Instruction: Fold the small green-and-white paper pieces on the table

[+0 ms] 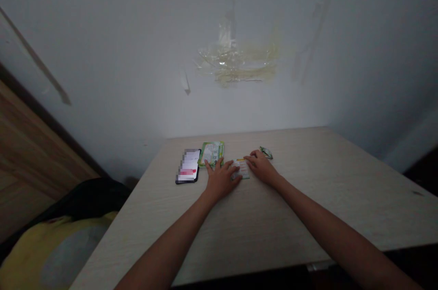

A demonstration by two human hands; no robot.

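A small printed card or packet (243, 170) lies flat on the table between my two hands. My left hand (221, 179) is spread over the tabletop, its right-hand fingers and thumb on the card's left side. Its other fingertips reach the lower edge of a green-and-white packet (212, 152). At the card's upper right corner rest the fingers of my right hand (263, 166), stretched out and bent a little. Just beyond that hand sits a small crumpled green-and-white wrapper (267, 152), close to its knuckles.
A phone (189, 166) with a lit screen lies left of the green packet. The pale wooden table (308, 153) meets a grey wall (137, 52) with peeling tape (239, 61). A yellow plush-looking thing (30, 253) is at the lower left, by a wooden panel (20, 153).
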